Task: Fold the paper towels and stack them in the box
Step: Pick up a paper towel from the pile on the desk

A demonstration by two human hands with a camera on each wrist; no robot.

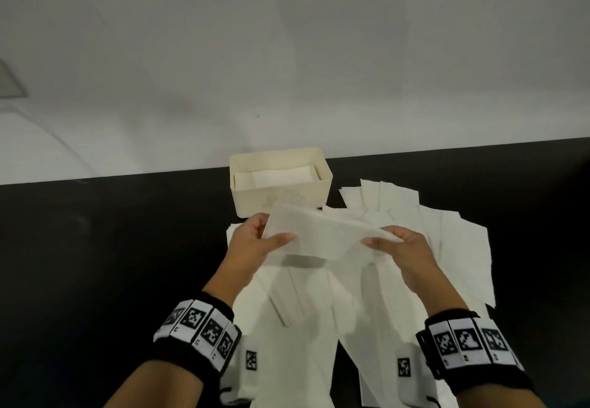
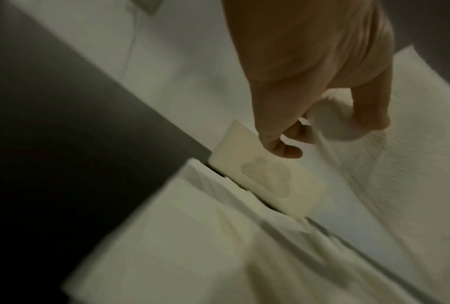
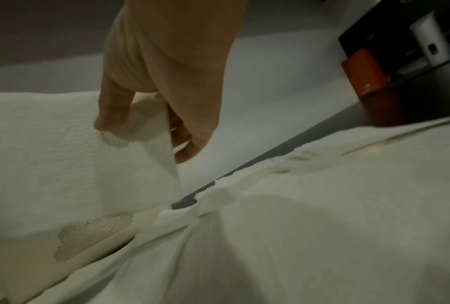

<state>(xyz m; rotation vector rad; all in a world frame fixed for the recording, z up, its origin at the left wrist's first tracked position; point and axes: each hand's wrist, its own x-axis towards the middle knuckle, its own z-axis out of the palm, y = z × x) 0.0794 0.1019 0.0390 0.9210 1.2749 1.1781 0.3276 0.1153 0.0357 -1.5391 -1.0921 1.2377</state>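
Observation:
A folded white paper towel (image 1: 325, 235) hangs in the air between both hands, just in front of the cream box (image 1: 281, 198). My left hand (image 1: 255, 245) pinches its left end, thumb on top and fingers beneath. At the towel's right end my right hand (image 1: 399, 248) pinches it the same way. The box stands at the table's far edge and holds folded towels (image 1: 274, 177). In the left wrist view the left hand (image 2: 322, 123) grips the towel (image 2: 400, 164) above the box (image 2: 257, 174). The right wrist view shows the right hand (image 3: 151, 123) pinching the towel (image 3: 63, 164).
Several loose unfolded paper towels (image 1: 447, 248) lie spread over the dark table (image 1: 95, 264), under and to the right of my hands. A white wall (image 1: 287, 56) rises right behind the box. An orange box (image 3: 363, 74) and a white device (image 3: 428, 39) stand at the far right.

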